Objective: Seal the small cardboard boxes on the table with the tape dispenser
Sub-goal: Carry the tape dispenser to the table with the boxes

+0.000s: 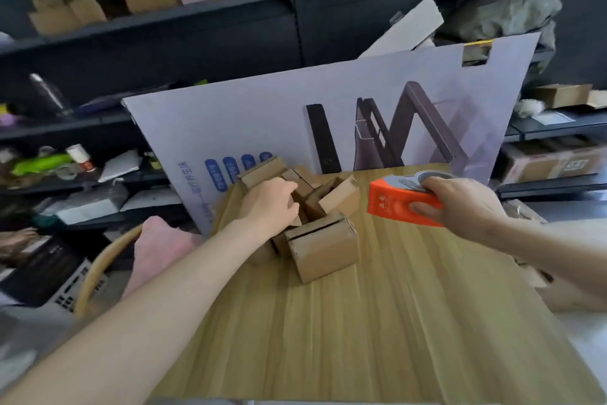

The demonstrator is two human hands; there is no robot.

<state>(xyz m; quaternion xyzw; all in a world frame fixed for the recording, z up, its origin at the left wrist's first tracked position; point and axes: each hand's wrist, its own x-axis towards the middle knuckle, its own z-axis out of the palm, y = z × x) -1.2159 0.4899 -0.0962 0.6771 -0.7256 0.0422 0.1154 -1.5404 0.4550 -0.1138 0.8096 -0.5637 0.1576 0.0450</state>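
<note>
Orange tape dispenser, brown boxes

Small boxes clustered on table far-left, tape dispenser to their right, printed board behind

- white printed board behind the worktop: vertical blue Chinese text at its lower left, too blurred to read
- orange tape dispenser: small mark, illegible

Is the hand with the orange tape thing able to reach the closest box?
Probably yes. The right hand holds the tape dispenser above bare table, nothing between it and the nearest box.
</note>
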